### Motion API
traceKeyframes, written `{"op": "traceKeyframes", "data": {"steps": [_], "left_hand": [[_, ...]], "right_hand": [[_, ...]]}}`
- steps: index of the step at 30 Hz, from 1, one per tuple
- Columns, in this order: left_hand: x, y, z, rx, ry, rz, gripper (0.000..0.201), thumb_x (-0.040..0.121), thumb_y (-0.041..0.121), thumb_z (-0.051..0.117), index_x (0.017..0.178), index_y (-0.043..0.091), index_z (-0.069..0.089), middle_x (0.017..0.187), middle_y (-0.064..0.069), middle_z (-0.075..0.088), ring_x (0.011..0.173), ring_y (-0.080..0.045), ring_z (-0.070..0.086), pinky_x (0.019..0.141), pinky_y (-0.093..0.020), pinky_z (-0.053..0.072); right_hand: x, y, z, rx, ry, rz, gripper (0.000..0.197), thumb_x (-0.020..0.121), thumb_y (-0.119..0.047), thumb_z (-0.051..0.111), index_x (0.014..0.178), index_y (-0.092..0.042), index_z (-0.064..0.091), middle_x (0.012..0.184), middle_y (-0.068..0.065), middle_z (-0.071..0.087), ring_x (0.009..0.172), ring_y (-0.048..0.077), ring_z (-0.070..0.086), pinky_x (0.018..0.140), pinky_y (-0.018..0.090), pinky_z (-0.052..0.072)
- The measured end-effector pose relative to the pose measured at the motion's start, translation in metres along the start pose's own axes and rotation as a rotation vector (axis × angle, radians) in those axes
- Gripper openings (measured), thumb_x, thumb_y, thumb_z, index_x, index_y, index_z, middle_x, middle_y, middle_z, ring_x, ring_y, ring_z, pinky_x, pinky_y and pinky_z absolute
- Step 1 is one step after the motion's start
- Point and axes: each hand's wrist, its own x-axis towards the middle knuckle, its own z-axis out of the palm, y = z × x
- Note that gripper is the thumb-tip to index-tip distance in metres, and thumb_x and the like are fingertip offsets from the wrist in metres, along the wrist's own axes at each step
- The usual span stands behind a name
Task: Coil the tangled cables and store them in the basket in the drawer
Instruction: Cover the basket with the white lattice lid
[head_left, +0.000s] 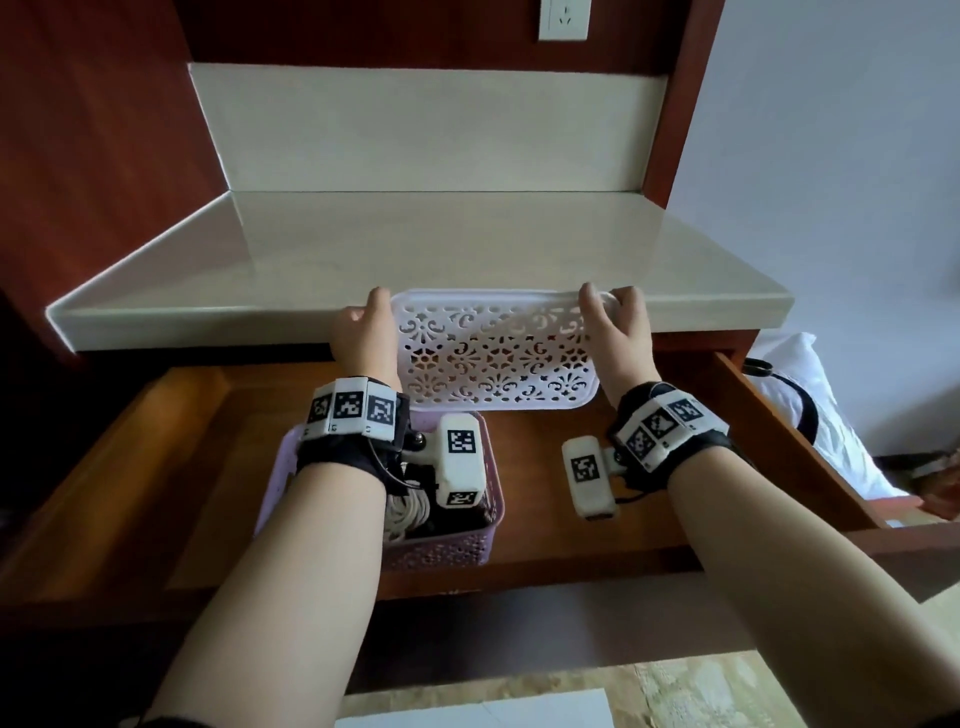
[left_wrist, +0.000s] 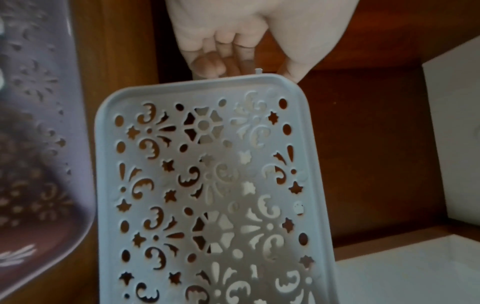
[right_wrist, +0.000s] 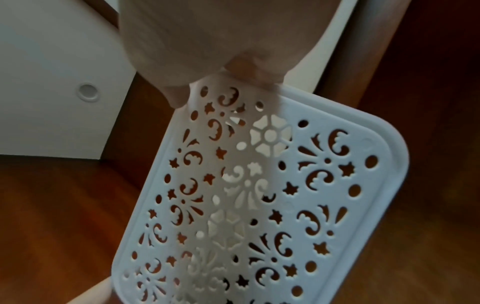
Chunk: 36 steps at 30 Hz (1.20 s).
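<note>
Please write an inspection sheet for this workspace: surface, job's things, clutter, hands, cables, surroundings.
Surface: pale countertop bare; open wooden drawer below it.
Job's things: pink basket in the drawer; white perforated lid held tilted above the drawer.
Clutter: nothing seen.
Hands: left hand and right hand grip the lid's two ends.
Cables: coiled cables, pale and dark, lie in the basket.
Surroundings: wall socket; white bedding at right.

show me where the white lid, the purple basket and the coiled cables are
white lid (head_left: 493, 358): head view, middle of its perforated panel.
purple basket (head_left: 441, 553): head view, its near wall.
coiled cables (head_left: 408, 512): head view, pale coil inside the basket.
</note>
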Motion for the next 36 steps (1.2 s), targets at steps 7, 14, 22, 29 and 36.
{"op": "traceKeyframes", "data": {"steps": [7,14,22,29,36], "left_hand": [[0.010,-0.006,-0.040,-0.072,-0.207,-0.350,0.031,0.088,0.045,0.053,0.073,0.018,0.053,0.057,0.002,0.045,0.045,-0.013,0.040,0.042,-0.018,0.032],[0.005,-0.006,-0.056,-0.222,-0.256,-0.479,0.016,0.089,0.003,0.043,0.072,0.005,0.042,0.078,-0.015,0.051,0.046,-0.023,0.059,0.038,-0.024,0.049],[0.002,-0.002,-0.065,0.041,-0.322,-0.448,0.017,0.073,-0.007,0.033,0.085,0.002,0.042,0.083,-0.014,0.045,0.045,-0.027,0.058,0.039,-0.026,0.048],[0.007,-0.004,-0.074,0.304,-0.354,-0.469,0.055,0.039,0.003,0.048,0.092,0.012,0.039,0.097,-0.015,0.056,0.082,-0.030,0.059,0.076,-0.039,0.053],[0.002,0.013,-0.096,0.609,-0.276,-0.431,0.053,0.069,-0.004,0.052,0.122,-0.002,0.049,0.125,-0.023,0.053,0.104,-0.044,0.061,0.086,-0.050,0.053]], "right_hand": [[-0.009,-0.007,0.014,0.028,-0.089,-0.149,0.027,0.091,-0.038,0.058,0.079,-0.026,0.037,0.072,-0.008,0.044,0.067,0.009,0.043,0.067,0.031,0.040],[-0.016,-0.010,0.011,0.029,-0.159,-0.156,0.036,0.075,-0.046,0.056,0.072,-0.013,0.045,0.069,-0.002,0.044,0.060,0.005,0.042,0.059,0.015,0.037],[-0.011,0.012,0.013,-0.203,-0.415,0.151,0.023,0.087,-0.032,0.063,0.080,-0.010,0.064,0.082,0.002,0.060,0.079,0.015,0.053,0.074,0.025,0.040],[-0.014,0.031,0.022,-0.596,-0.680,0.529,0.017,0.088,-0.020,0.062,0.078,-0.007,0.058,0.069,0.007,0.055,0.060,0.018,0.052,0.059,0.028,0.046],[-0.020,0.019,0.054,-0.536,-0.545,0.526,0.014,0.091,-0.003,0.054,0.077,0.000,0.056,0.093,0.020,0.064,0.084,0.030,0.065,0.074,0.038,0.054]]}}
